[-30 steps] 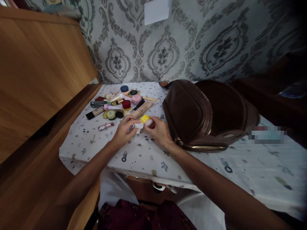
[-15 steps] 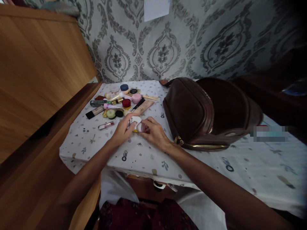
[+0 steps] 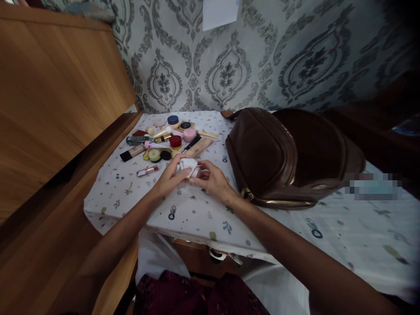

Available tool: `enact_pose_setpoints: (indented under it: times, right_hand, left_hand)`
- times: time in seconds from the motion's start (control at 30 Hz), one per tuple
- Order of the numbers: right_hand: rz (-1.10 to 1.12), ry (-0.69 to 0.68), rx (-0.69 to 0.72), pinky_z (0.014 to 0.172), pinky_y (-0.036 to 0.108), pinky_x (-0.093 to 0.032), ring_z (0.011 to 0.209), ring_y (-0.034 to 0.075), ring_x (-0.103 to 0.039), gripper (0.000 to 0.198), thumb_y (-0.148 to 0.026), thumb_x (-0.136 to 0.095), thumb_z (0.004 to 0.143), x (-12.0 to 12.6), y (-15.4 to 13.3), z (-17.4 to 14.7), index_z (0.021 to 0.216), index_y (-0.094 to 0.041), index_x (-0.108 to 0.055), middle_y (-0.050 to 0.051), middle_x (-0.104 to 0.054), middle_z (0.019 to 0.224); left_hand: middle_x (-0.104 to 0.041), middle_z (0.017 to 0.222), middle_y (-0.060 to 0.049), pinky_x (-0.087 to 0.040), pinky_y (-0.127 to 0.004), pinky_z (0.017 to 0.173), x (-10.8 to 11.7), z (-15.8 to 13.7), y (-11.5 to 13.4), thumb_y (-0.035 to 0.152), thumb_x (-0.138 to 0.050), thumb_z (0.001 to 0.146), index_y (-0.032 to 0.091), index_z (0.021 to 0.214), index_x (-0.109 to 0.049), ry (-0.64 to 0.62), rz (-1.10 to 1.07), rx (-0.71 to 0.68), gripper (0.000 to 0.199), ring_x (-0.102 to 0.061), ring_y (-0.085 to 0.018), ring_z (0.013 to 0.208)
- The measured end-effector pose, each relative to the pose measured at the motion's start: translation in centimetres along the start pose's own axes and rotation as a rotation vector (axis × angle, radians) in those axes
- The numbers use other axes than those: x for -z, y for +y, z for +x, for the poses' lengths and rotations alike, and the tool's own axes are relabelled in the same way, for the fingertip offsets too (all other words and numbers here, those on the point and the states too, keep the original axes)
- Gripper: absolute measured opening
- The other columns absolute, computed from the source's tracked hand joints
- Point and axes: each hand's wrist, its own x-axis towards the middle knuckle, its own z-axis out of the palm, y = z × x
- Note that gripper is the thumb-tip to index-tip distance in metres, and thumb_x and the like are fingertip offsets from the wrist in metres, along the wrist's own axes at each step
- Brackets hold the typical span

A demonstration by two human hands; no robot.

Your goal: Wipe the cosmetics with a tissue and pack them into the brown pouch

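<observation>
My left hand [image 3: 169, 178] is closed around a crumpled white wipe [image 3: 187, 163], its thumb pressing the wipe against a small pale cosmetic container [image 3: 196, 172]. My right hand [image 3: 215, 181] grips the same container from the right, fingers curled around its side. The wipe and fingers cover most of it, so its exact kind is hidden. Just left of my hands lies a clear lip gloss tube [image 3: 147, 171]. Behind them are a beige tube [image 3: 200, 147], a red jar [image 3: 175, 141], a pink jar [image 3: 189, 134] and a green-lidded jar [image 3: 154, 155].
A large brown leather bag [image 3: 262, 153] stands on the right of the cloth-covered table [image 3: 131, 205]. A wooden cabinet [image 3: 65, 74] borders the left side. Several more cosmetics, including a blue-lidded jar [image 3: 173, 119], lie toward the patterned wall [image 3: 226, 74].
The wipe has shifted over the container, and the yellow part seen beneath it before is now hidden. My right fingers have opened slightly around it. The whole view has moved a little.
</observation>
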Motion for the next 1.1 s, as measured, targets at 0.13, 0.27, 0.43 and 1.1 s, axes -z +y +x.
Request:
enact_pose_setpoints:
  times: [0.13,0.27,0.43,1.1]
  right_hand:
    - [-0.021,-0.008,0.015,0.068,0.031,-0.053,0.072,0.016,-0.061,0.044,-0.047,-0.08,0.069,0.2,0.3,0.3,0.095,-0.016,-0.064,0.001,-0.065,0.08]
    - [-0.184,0.018,0.155,0.07,0.033,-0.054,0.076,0.018,-0.061,0.04,-0.041,-0.078,0.074,0.2,0.0,-0.3,0.104,-0.018,-0.065,0.004,-0.067,0.089]
    - [-0.348,0.007,0.379,0.078,0.036,-0.055,0.089,0.022,-0.063,0.033,-0.038,-0.072,0.084,0.2,-1.0,-1.0,0.111,-0.022,-0.066,0.008,-0.066,0.104]
    - [-0.244,-0.009,0.338,0.079,0.038,-0.055,0.088,0.022,-0.063,0.043,-0.044,-0.074,0.081,0.4,-1.0,-0.9,0.117,-0.022,-0.066,0.008,-0.066,0.105]
  left_hand:
    - [-0.057,0.101,-0.002,-0.044,-0.022,0.077,0.0,0.0,0.2,0.032,-0.06,0.088,0.019,0.118,-0.055,0.002,0.114,-0.075,0.033,-0.053,-0.017,0.092]
    - [-0.057,0.096,-0.001,-0.045,-0.021,0.074,0.0,0.3,-0.1,0.032,-0.061,0.086,0.019,0.11,-0.057,0.046,0.048,-0.04,0.028,-0.054,-0.015,0.087]
    - [-0.059,0.094,-0.001,-0.053,-0.025,0.065,-0.1,0.6,-0.8,0.036,-0.066,0.082,0.023,0.11,-0.054,0.035,-0.303,0.179,0.033,-0.061,-0.017,0.08]
    - [-0.064,0.09,-0.002,-0.058,-0.028,0.059,-0.2,0.9,-0.6,0.032,-0.073,0.076,0.019,0.104,-0.056,0.098,-0.458,0.274,0.036,-0.065,-0.017,0.074]
